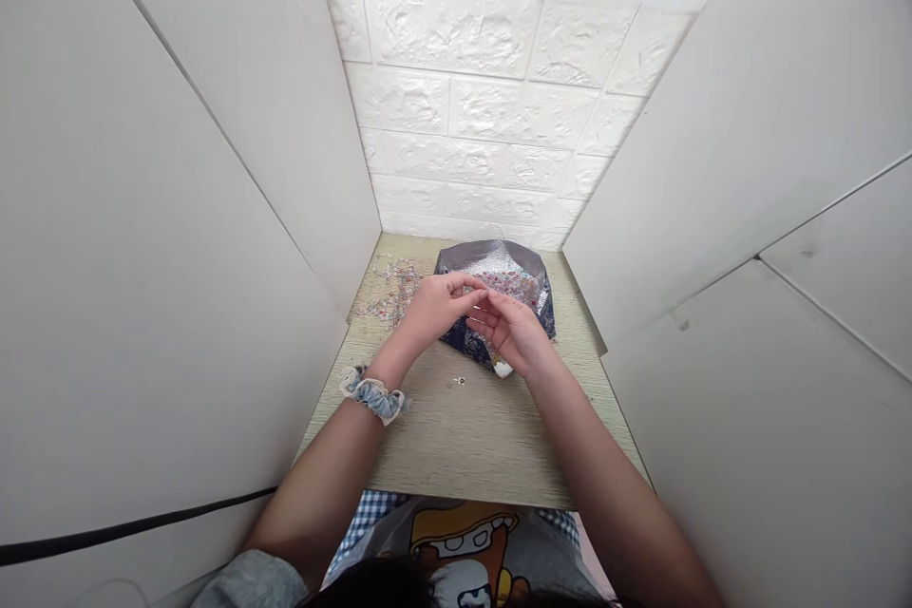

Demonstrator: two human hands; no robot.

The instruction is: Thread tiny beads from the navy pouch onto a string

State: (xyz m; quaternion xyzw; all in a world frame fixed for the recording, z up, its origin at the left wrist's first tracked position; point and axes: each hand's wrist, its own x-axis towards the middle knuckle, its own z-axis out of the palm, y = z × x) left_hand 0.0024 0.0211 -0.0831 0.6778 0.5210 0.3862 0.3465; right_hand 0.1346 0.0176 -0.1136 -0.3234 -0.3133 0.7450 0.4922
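dark hair (381, 584) edges the bottom of the view, over a grey garment with a brown-and-white cartoon print (466, 546); blue-and-white checked cloth (370, 511) shows beside it. beyond that spreads a pale, wood-grained surface (491, 456).

both forearms reach across it. the left hand (433, 309), with a light-blue, white-trimmed scrunchie (374, 394) at its wrist, meets the right hand (517, 334) fingertip to fingertip — thumbs and forefingers pinched close together, the right hand's other fingers loosely curled. whether either grip has something tiny in it, i cannot tell.

the hands hang in front of an open, navy-patterned bag with a silvery foil lining (466, 340), which lies on the far part of the surface, its mouth showing a heap of small multicoloured beads (523, 287). left of the bag, near the left hand, thin strings of multicoloured beads (403, 290) lie in a loose tangle. a tiny silvery piece (461, 381) sits alone on the near side of the bag — too small to identify.

white panels (712, 142) flank the surface, and a white brick-textured wall (463, 104) closes the back.
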